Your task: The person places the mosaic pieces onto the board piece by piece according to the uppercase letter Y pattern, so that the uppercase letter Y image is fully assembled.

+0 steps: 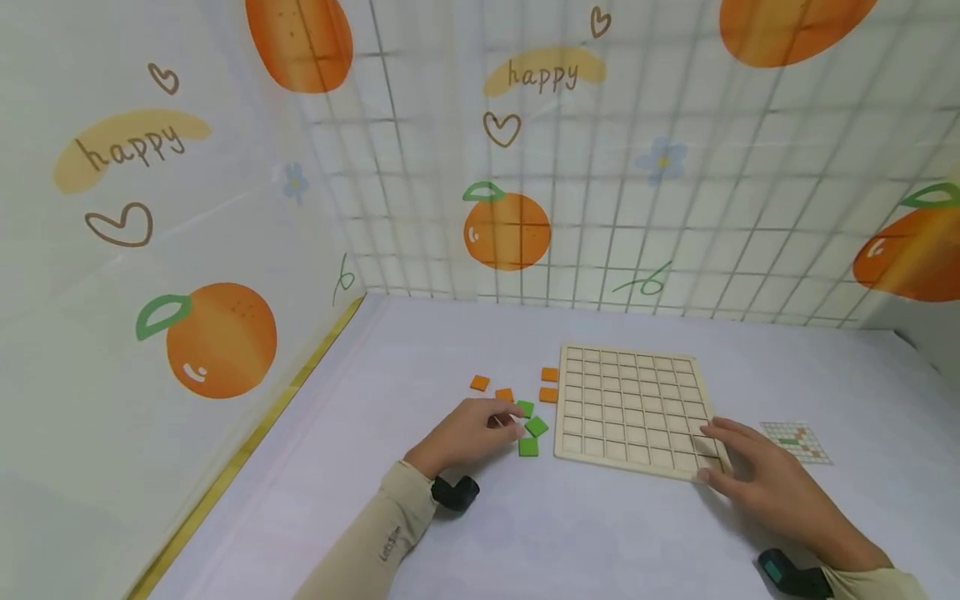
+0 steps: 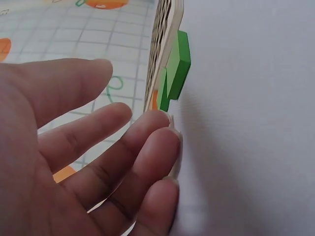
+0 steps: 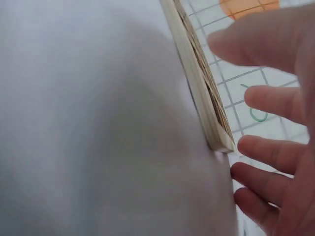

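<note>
- The wooden grid board (image 1: 632, 408) lies flat on the table (image 1: 622, 533), between my hands.
- My left hand (image 1: 472, 433), loosely spread and holding nothing, is just left of three green tiles (image 1: 528, 448).
- Four orange tiles (image 1: 480, 382) lie on the far side of those.
- My right hand (image 1: 776, 483), spread and empty, is at the board's near right corner; contact unclear.
- A patterned card (image 1: 797, 442) lies farther right.

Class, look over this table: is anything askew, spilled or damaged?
Nothing looks spilled or damaged. Left of the board, the middle green tile sits askew: it is turned cornerwise, while the green tile nearest the camera lies fairly square, so the contrast looks slightly odd.
</note>
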A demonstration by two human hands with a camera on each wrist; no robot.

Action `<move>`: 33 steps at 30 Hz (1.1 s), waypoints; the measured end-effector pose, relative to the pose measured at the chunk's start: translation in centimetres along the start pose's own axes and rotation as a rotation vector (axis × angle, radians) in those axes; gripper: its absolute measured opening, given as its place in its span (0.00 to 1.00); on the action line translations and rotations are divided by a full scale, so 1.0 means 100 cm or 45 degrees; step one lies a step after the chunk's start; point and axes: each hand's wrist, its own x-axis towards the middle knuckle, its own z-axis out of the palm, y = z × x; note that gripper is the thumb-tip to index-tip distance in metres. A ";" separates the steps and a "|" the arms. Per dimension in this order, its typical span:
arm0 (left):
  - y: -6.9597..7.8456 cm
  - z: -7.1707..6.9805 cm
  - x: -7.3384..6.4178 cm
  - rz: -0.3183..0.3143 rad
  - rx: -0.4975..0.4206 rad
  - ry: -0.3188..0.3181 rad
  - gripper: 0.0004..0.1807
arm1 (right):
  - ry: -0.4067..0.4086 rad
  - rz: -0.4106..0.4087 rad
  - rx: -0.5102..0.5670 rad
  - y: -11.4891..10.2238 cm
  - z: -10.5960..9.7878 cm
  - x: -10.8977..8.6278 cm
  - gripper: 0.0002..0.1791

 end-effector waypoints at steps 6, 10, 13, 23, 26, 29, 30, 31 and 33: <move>0.002 0.007 0.005 0.026 -0.018 -0.021 0.15 | -0.027 -0.061 0.045 0.009 -0.003 -0.001 0.41; 0.000 0.012 0.005 0.041 -0.023 -0.019 0.13 | -0.060 -0.116 0.102 0.016 -0.002 0.000 0.38; -0.002 0.013 0.001 0.028 -0.017 -0.018 0.13 | -0.076 -0.107 0.142 0.017 0.001 0.000 0.39; -0.002 0.015 -0.003 0.045 -0.006 0.017 0.11 | -0.063 -0.085 0.095 0.011 0.000 -0.004 0.40; -0.001 0.017 -0.004 0.044 0.017 0.026 0.11 | -0.076 -0.061 0.098 0.009 -0.001 -0.005 0.42; 0.000 0.018 -0.003 0.039 0.052 0.040 0.11 | -0.096 -0.036 0.107 0.009 0.000 -0.004 0.44; 0.000 0.018 -0.003 0.038 0.066 0.044 0.11 | -0.098 -0.024 0.108 0.008 0.000 -0.003 0.44; 0.001 0.018 -0.003 0.038 0.082 0.049 0.11 | -0.101 -0.016 0.110 0.008 0.001 -0.003 0.45; 0.001 0.018 -0.002 0.038 0.116 0.054 0.12 | -0.101 -0.007 0.118 0.008 0.002 -0.002 0.45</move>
